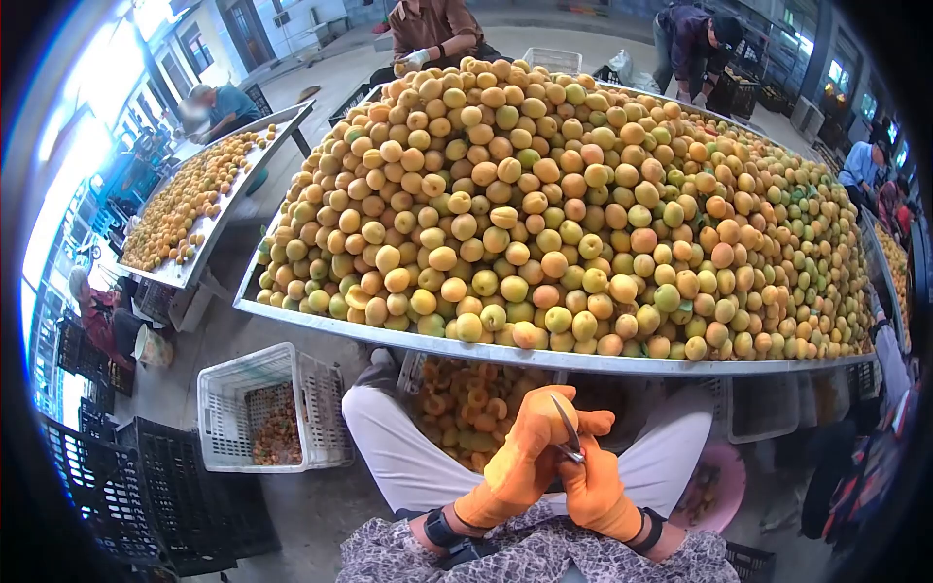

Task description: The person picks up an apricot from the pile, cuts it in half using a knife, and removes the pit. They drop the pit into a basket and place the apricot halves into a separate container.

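Both of my hands wear orange gloves and are close together over my lap. My left hand (520, 457) is closed around an apricot (567, 412), most of it hidden by the fingers. In my right hand (597, 494) is a small knife with a curved blade (570, 432), which lies across the apricot in this view. Just beyond my hands, a crate between my knees holds split apricot halves (471, 403). Above it, a large heap of whole apricots (573, 204) covers a metal-edged table (437, 342).
To my left stands a white plastic crate (299, 389) with apricot pits in the bottom, near black crates (160, 486). A pink basin (724, 481) is beside my right knee. Other people (437, 29) work around this table and at a second table of apricots (185, 267).
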`<act>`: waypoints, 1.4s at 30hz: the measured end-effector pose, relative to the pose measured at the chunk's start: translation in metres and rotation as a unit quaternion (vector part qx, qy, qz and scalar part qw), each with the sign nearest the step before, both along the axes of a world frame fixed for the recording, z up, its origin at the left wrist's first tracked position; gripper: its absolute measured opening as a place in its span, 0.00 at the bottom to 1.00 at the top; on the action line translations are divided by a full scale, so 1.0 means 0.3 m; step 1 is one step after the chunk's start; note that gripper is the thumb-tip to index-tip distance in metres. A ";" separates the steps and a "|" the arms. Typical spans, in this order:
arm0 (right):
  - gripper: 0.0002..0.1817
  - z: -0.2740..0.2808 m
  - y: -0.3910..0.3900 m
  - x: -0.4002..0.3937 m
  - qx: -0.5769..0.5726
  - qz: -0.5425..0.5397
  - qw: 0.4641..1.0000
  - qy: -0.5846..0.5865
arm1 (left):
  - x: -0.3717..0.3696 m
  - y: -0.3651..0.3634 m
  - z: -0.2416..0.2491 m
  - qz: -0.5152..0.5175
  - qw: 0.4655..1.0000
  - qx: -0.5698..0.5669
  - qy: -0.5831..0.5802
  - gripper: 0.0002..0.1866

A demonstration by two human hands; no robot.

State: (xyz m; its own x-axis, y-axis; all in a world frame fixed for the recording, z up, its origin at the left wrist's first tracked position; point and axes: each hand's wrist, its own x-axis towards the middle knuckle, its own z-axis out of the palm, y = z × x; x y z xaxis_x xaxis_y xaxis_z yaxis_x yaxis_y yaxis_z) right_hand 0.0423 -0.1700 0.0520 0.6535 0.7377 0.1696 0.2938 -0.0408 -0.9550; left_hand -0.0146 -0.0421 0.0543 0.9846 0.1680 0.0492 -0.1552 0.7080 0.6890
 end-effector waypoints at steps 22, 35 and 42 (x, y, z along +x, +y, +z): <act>0.15 0.007 0.002 0.057 0.125 0.054 0.980 -0.149 | -0.045 0.039 0.167 -0.039 0.998 0.050 -0.005 0.31; 0.14 -0.073 -0.019 0.054 0.096 0.005 0.979 -0.180 | -0.014 0.169 0.255 0.027 0.704 0.709 -0.036 0.32; 0.16 -0.028 -0.005 0.083 0.151 0.057 0.975 -0.151 | -0.035 0.079 0.185 -0.070 0.989 0.130 -0.024 0.32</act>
